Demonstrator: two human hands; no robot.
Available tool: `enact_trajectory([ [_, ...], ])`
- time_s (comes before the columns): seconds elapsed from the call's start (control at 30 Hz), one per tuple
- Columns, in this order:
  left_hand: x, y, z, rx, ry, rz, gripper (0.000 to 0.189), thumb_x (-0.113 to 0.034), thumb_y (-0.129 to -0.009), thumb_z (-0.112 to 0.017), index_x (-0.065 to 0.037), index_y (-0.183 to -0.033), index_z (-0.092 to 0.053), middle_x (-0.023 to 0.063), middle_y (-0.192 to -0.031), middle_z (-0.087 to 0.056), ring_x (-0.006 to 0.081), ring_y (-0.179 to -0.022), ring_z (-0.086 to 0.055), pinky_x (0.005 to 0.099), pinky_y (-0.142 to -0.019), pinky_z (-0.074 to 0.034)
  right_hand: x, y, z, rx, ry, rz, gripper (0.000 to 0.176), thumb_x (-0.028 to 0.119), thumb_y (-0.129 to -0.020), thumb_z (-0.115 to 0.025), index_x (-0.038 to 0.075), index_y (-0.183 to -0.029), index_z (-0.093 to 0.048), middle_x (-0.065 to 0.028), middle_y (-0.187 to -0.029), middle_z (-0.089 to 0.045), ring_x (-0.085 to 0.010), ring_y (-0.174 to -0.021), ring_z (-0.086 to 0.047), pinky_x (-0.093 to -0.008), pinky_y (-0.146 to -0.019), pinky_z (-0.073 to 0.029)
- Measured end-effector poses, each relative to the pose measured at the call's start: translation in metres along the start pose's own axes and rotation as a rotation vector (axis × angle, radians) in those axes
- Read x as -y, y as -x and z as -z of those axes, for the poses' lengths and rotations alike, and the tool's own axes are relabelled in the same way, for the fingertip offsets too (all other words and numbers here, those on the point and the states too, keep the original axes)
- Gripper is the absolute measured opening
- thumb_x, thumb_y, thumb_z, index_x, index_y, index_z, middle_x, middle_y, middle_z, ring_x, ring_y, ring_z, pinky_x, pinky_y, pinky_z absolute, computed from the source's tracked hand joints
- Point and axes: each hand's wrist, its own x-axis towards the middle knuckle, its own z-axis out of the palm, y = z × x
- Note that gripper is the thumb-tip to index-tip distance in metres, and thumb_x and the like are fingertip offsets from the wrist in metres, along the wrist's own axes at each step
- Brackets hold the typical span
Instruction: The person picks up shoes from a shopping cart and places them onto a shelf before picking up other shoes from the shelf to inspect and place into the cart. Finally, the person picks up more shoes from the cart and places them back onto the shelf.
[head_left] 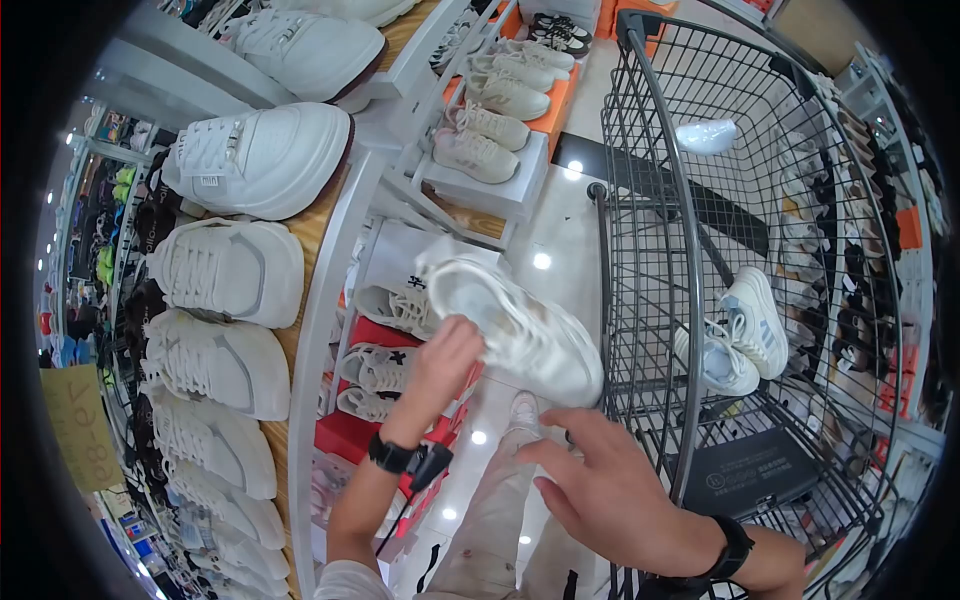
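Note:
A white lace-up sneaker (545, 345), a little blurred, hangs over the aisle with its toe pointing down and right. My left hand (447, 362) is closed on the near side of its collar. Below and right of the sneaker, my right hand (618, 478) has its thumb and fingers apart and holds nothing. It is close to the near side of the black wire shopping cart (688, 300). Inside the cart lie a pair of white sneakers with grey-blue parts (757, 325) and a small white wrapped item (706, 136).
At left, a wooden shelf (312, 240) bears a row of white shoes (225, 365). Lower displays hold sneakers on red boxes (350, 435) and white shoe boxes (490, 190). More shoe racks (860, 290) stand beyond the cart. A yellow sign (80, 428) hangs at far left.

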Motion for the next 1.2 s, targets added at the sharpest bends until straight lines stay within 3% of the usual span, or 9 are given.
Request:
enact_trajectory([
  [0.13,0.083,0.006,-0.032,-0.069,0.007,0.146,0.022,0.011,-0.066,-0.048,0.001,-0.086,-0.05,0.0172,-0.085,-0.049,0.0375,-0.086,-0.051,0.0429,-0.075,-0.043,0.006,-0.006,0.007,0.089,0.011,-0.007,0.033,0.007,-0.076,-0.064,0.011,-0.107,-0.055,-0.0144,-0.113,-0.049,-0.0327,-0.098,-0.051,-0.0398,-0.081,-0.043],
  [0.5,0.197,0.004,-0.067,-0.108,-0.1,0.512,0.028,0.017,-0.07,-0.045,0.002,-0.094,-0.05,0.0143,-0.093,-0.043,0.0334,-0.093,-0.047,0.0398,-0.081,-0.04,0.0,-0.003,-0.005,0.042,0.077,0.066,0.033,0.011,-0.073,-0.067,0.009,-0.103,-0.055,-0.0106,-0.094,-0.05,-0.0262,-0.088,-0.055,-0.0362,-0.075,-0.044],
  [0.57,0.204,0.006,-0.072,0.071,-0.235,0.57,0.019,0.01,-0.076,-0.046,0.001,-0.093,-0.05,0.0154,-0.093,-0.043,0.0331,-0.093,-0.046,0.0391,-0.08,-0.04,0.0,-0.003,-0.004,0.045,0.076,0.057,0.033,0.011,-0.073,-0.066,0.008,-0.104,-0.055,-0.0101,-0.092,-0.051,-0.0253,-0.085,-0.056,-0.0356,-0.075,-0.044],
  [0.63,0.229,0.011,-0.087,0.006,-0.119,0.633,0.013,0.003,-0.081,-0.045,0.001,-0.093,-0.05,0.016,-0.093,-0.043,0.0334,-0.093,-0.046,0.0394,-0.08,-0.039,0.0,-0.001,-0.006,0.138,0.087,0.014,0.032,0.013,-0.077,-0.059,0.0,-0.106,-0.058,-0.0154,-0.094,-0.057,-0.0303,-0.087,-0.055,-0.0394,-0.074,-0.042],
  [0.77,0.242,0.011,-0.085,0.005,-0.14,0.653,0.019,-0.015,-0.091,-0.04,0.002,-0.093,-0.049,0.0177,-0.095,-0.044,0.0347,-0.094,-0.044,0.0405,-0.082,-0.037,0.0,-0.001,-0.009,0.001,0.085,0.046,0.025,0.01,-0.072,-0.055,0.005,-0.096,-0.058,-0.011,-0.083,-0.051,-0.0258,-0.08,-0.051,-0.0365,-0.069,-0.039],
  [0.9,0.232,0.01,-0.085,-0.083,0.042,0.834,0.016,-0.011,-0.088,-0.044,0.001,-0.097,-0.051,0.0179,-0.102,-0.045,0.0343,-0.099,-0.046,0.041,-0.083,-0.041,0.002,-0.002,-0.008,0.097,0.077,0.016,0.026,0.01,-0.075,-0.054,0.004,-0.1,-0.058,-0.0114,-0.086,-0.053,-0.0266,-0.083,-0.051,-0.0373,-0.072,-0.039],
  [0.93,0.236,0.015,-0.089,-0.082,0.044,0.835,0.016,-0.011,-0.088,-0.044,0.001,-0.097,-0.051,0.0179,-0.102,-0.045,0.0343,-0.099,-0.046,0.041,-0.083,-0.041,0.003,-0.002,-0.008,0.105,0.074,0.012,0.026,0.01,-0.075,-0.054,0.004,-0.1,-0.057,-0.0114,-0.086,-0.053,-0.0267,-0.083,-0.051,-0.0374,-0.073,-0.039],
  [1.0,0.237,0.023,-0.093,0.081,-0.338,0.513,0.017,-0.007,-0.084,-0.048,0.0,-0.099,-0.054,0.0164,-0.104,-0.048,0.0326,-0.103,-0.048,0.0402,-0.083,-0.045,0.003,-0.002,-0.009,0.109,0.069,0.006,0.026,0.011,-0.075,-0.053,0.004,-0.101,-0.057,-0.0115,-0.086,-0.053,-0.0266,-0.083,-0.051,-0.0375,-0.072,-0.039],
  [1.2,0.216,0.016,-0.083,0.069,-0.441,0.462,0.024,-0.001,-0.076,-0.055,-0.004,-0.099,-0.06,0.0118,-0.096,-0.056,0.0302,-0.1,-0.053,0.0388,-0.082,-0.047,0.003,-0.001,-0.011,0.103,0.123,0.03,0.026,0.011,-0.075,-0.054,0.004,-0.1,-0.057,-0.0113,-0.082,-0.053,-0.0266,-0.08,-0.052,-0.0375,-0.072,-0.039],
])
